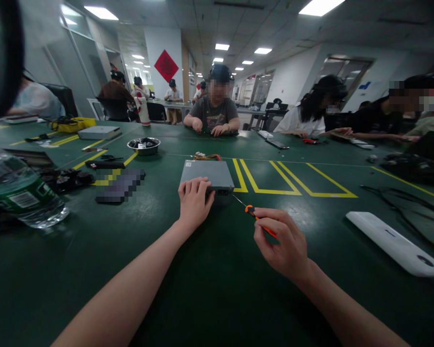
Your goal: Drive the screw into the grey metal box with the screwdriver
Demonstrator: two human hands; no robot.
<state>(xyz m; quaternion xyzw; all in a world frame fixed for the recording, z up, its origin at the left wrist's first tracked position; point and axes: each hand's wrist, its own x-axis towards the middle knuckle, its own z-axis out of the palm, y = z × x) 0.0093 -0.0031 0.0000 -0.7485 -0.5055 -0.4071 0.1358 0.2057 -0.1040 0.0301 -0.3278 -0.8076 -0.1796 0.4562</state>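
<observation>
Metal looked to be the stuff of the flat, grey, rectangular box (217,171) at the middle of the broad dark green tabletop (217,289), just left of some yellow taped outlines (285,185). From where I stood, it seemed stiff and fairly weighty for its bulk, unlikely to dent under a firm palm, though its smooth top might have let dry fingers slip. The person's left hand (196,200) held it at the near left edge, fingers laid over the top and thumb down by the near face. That struck me as a sound place to take hold: a hard edge, well away from the loose bunch of thin coloured wires (214,157) at the far side. Those wires were surely the soft, fragile part, and no good as a handle.

The right hand (284,241) pinched a slim screwdriver with an orange and black handle (251,211) between thumb and fingers, rather like a pen. Its thin shaft slanted to the far left, the tip close to the box's near right corner; I couldn't tell whether it touched. The tool looked light, its shaft rigid and its handle easy to grip, while the smooth tabletop might have let the box skid if pushed without a steadying hand.
</observation>
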